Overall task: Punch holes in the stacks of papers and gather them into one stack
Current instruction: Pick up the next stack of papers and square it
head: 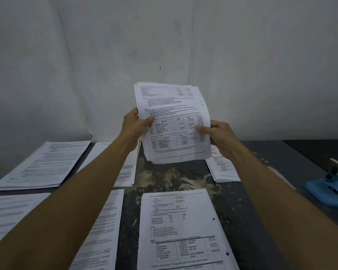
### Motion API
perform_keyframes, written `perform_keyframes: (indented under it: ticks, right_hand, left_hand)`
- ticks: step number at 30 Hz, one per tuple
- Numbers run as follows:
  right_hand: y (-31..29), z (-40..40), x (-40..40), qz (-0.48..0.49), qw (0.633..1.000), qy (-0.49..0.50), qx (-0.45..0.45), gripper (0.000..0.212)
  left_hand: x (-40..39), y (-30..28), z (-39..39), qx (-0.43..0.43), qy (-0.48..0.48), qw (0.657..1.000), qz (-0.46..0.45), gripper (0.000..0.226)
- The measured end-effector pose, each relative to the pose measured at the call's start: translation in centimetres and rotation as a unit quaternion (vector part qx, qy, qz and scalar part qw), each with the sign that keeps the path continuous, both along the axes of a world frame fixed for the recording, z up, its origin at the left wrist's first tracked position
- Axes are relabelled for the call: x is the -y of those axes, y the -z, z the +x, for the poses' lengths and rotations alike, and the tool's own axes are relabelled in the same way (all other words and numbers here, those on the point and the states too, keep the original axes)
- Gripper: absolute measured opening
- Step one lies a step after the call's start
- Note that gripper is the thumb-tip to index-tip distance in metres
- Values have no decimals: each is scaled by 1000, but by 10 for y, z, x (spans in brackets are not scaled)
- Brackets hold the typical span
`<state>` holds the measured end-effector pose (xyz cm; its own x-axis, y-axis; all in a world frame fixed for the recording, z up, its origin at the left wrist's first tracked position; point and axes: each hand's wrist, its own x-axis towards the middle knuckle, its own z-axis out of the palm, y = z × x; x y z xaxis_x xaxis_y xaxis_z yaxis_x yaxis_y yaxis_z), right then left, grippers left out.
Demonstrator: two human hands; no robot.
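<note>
Currently both hands hold one loose stack of white printed sheets (173, 121) up in the air above the dark mottled tabletop (170, 178), in front of the pale wall (105, 55). Left hand (134, 126) grips the stack's left edge, thumb curled over the printed face; right hand (220, 134) grips the right edge likewise, thumb on the front. Stack is near upright, printed face toward the camera, long axis roughly vertical and leaning slightly left at the top. Sheet edges are uneven, fanned at top and bottom.

On the table: a punched white printed stack (184, 228) lies flat near centre, long axis running away from the camera, two holes visible along its right edge. Further white paper stacks lie flat at far left (43, 164), near left (10, 213), lower centre-left (103, 230), behind the left forearm (125, 172), and at right (221, 168). A blue hole punch (329, 189) sits at the right edge, well apart from the held stack.
</note>
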<state>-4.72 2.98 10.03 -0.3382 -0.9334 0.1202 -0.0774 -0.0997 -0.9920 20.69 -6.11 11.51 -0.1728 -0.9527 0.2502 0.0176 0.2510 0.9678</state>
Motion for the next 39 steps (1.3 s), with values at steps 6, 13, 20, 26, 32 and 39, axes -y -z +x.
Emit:
perform_keyframes:
  ticks: [6,13,20,26,32,39]
  right_hand:
    - [-1,8,0,13,1000,-6,-21,27]
    - [-2,20,-1,-42,998,28,-36,29]
    - [-11,28,3,-100,990,83,-59,32]
    - [-6,36,6,-138,981,130,-39,23]
    - [1,49,14,-151,976,158,-26,21]
    - [34,48,13,-52,992,113,-9,33]
  left_hand:
    - [-6,-4,8,22,5,996,-83,36]
    - [-10,5,9,89,-2,987,-135,42]
    - [-16,-2,0,66,-35,980,-182,31]
    - [-14,9,-7,29,-45,987,-149,32]
    - [-18,13,-19,5,-78,987,-143,29]
    - [-17,45,-4,13,-43,996,-78,31]
